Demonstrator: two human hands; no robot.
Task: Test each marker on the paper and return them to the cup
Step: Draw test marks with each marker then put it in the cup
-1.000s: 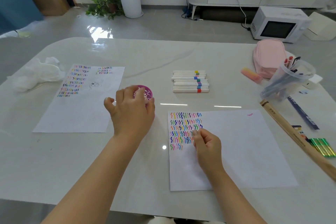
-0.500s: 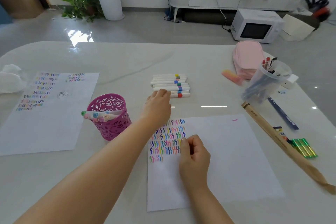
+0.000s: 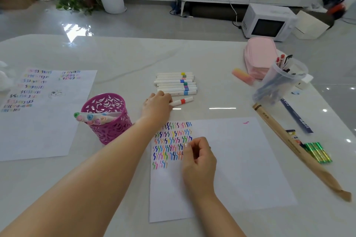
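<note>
A white sheet (image 3: pixel 237 161) lies in front of me, its upper left filled with rows of coloured squiggles. My right hand (image 3: pixel 199 161) rests on it with the fingers curled; nothing shows in it. My left hand (image 3: pixel 157 107) reaches across and grips the near end of a white marker with a red band (image 3: pixel 182 101), pulled slightly out of the row of white markers (image 3: pixel 176 83) behind it. A purple cut-out cup (image 3: pixel 107 117) stands to the left with several markers lying across its rim.
A second sheet with squiggles (image 3: pixel 44 109) lies far left. At the right are a clear tub of pens (image 3: pixel 279 81), a pink pouch (image 3: pixel 260 56), a pink eraser (image 3: pixel 243 76), a long brown paper sleeve (image 3: pixel 296 150), green pens (image 3: pixel 318 152) and a blue ruler (image 3: pixel 296 117).
My left hand left the purple cup, crossed to the marker row and took the red-banded marker, drawing it away from the row. My right hand stayed on the paper.
</note>
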